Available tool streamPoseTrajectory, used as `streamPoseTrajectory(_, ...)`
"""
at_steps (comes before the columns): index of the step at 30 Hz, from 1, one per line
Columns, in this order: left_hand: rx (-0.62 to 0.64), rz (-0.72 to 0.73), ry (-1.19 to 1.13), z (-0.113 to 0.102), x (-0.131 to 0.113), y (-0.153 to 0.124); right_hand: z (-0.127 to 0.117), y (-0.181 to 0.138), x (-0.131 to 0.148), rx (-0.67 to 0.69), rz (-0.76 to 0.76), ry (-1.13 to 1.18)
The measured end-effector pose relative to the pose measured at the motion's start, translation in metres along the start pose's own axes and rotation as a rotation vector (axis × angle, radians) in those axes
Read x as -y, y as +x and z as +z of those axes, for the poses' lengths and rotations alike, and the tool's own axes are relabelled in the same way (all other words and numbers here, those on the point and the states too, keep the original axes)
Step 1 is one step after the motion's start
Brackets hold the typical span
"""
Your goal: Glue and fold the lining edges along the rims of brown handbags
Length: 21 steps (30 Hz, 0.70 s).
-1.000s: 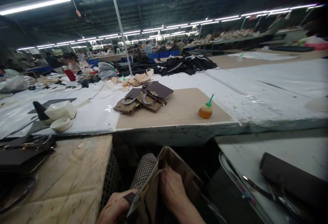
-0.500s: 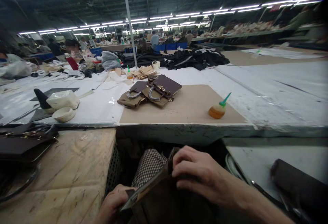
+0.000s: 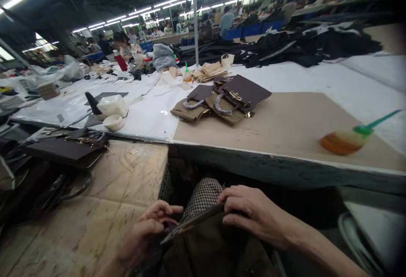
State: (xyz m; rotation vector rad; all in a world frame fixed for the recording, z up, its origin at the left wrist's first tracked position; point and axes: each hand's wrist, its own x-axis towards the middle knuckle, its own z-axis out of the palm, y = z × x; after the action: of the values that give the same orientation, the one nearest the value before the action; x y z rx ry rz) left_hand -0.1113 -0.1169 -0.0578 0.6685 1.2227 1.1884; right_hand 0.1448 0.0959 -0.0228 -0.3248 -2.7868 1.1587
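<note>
A dark brown handbag (image 3: 215,243) lies in my lap, its upper edge running slantwise between my hands. My right hand (image 3: 250,211) is closed over the far right part of that edge, fingertips curled around it. At the left corner my left hand (image 3: 150,226) pinches a small dark flap between thumb and fingers, with one finger stretched out. The lower part of the bag fades into shadow. Checkered cloth (image 3: 204,194) covers my leg behind it.
Two brown handbags (image 3: 241,93) with wrapped handles lie on brown card (image 3: 294,120). A glue bottle (image 3: 344,141) stands to the right. On the left bench (image 3: 127,192) are more dark handbags (image 3: 69,150). A white tub (image 3: 113,122) sits beyond. Other people work far back.
My view has swung left and tilted, so the table things appear shifted. My left hand's fingers have loosened from the bag's corner and regripped at the flap. My right hand stays on the edge.
</note>
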Motion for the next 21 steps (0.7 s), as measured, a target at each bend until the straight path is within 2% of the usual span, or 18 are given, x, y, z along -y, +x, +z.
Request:
streamPoseTrajectory(2, -0.072, 0.101, 0.121, 0.002, -0.008, -0.013, 0.001, 0.004, -0.001, 0.018, 0.010, -0.010)
streamPoseTrajectory(5, -0.172, 0.213, 0.529, 0.015, -0.017, -0.031, 0.003, 0.007, -0.003, 0.045, 0.014, 0.020)
streamPoseTrajectory(7, -0.183, 0.296, 0.778, 0.028, -0.017, -0.035, 0.002, 0.007, -0.005, 0.061, 0.008, 0.068)
streamPoseTrajectory(9, -0.192, 0.408, 0.933, 0.040, -0.013, -0.032, 0.001, 0.006, -0.005, 0.072, 0.006, 0.117)
streamPoseTrajectory(11, -0.219, 0.483, 0.994, 0.047, -0.008, -0.026, -0.001, 0.004, -0.004, 0.083, 0.012, 0.152)
streamPoseTrajectory(14, -0.259, 0.480, 1.030, 0.051, -0.005, -0.021, -0.004, -0.001, -0.002, 0.104, 0.002, 0.168)
streamPoseTrajectory(17, -0.241, 0.485, 1.062, 0.053, -0.007, -0.021, -0.006, -0.005, -0.002, 0.105, -0.014, 0.163)
streamPoseTrajectory(21, -0.213, 0.581, 1.127, 0.055, -0.008, -0.021, -0.004, -0.007, -0.001, 0.064, -0.006, 0.126)
